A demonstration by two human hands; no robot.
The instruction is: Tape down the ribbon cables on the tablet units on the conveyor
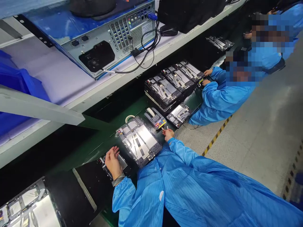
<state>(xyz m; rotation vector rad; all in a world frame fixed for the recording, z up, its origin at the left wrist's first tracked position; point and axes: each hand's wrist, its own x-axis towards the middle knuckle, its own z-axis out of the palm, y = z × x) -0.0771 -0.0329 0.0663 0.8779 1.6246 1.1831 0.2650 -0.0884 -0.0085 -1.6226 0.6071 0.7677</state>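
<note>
Blue striped antistatic smock sleeves fill the foreground at 6 o'clock, and both hands reach out from them over a green workbench. The left hand lies open at 8 o'clock, its fingers loosely spread just above a dark panel, so contact is hard to confirm. The right hand is closed in a pinch around a slender pale strip, too small to identify, close to a tape dispenser with a colourful label. That dispenser stands just beside a large open tablet frame, with metal plates and dark strips exposed, lying flat between the 2 hands, where either can reach it. A smaller panel lies at 2 o'clock, next to a tidy stack of similar frames, probably kept together for a co-worker whose 2 hands work at their far edge. Another frame is cut off by the corner at 7 o'clock. A computer case on the shelf at 11 o'clock shows its rear ports and cables, while blue bins are cut off at 9 o'clock. Heavy blurring hides the area around both co-workers at 1 to 2 o'clock, and the underside of each frame cannot be seen.
</note>
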